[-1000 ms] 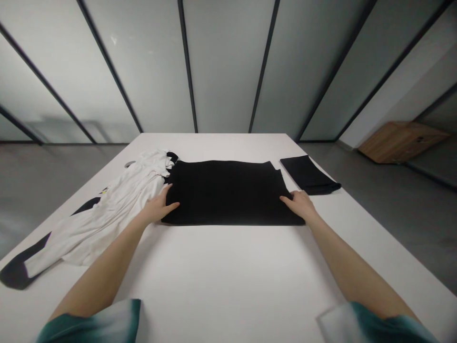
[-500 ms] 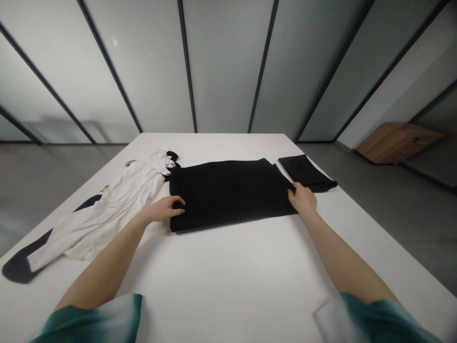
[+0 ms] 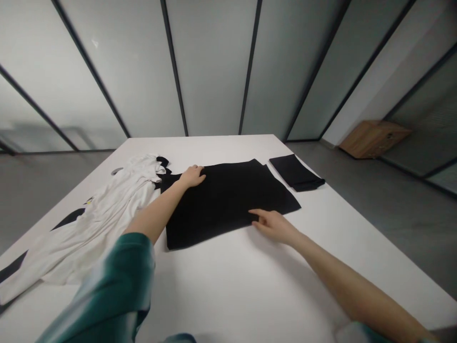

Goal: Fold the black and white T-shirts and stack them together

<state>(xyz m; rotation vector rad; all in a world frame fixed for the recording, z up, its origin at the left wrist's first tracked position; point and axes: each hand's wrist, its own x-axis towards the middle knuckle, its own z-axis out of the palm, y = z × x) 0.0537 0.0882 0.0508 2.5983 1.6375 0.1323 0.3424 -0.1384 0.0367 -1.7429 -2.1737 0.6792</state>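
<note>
A folded black garment (image 3: pixel 228 200) lies flat in the middle of the white table (image 3: pixel 228 281), turned slightly askew. My left hand (image 3: pixel 192 176) reaches across to its far left edge and rests there with fingers curled over the cloth. My right hand (image 3: pixel 274 225) lies at the near edge of the garment, fingers stretched out and touching the hem. Both arms show green sleeves.
A white garment with black parts (image 3: pixel 96 214) is spread along the table's left side. A smaller folded black cloth (image 3: pixel 295 172) sits at the far right edge. Glass partition walls stand behind the table, and a wooden cabinet (image 3: pixel 373 138) is on the floor at right.
The black garment has been rotated on the table. My left hand moved from its near left corner to the far left edge; my right hand moved from the right side to the near edge.
</note>
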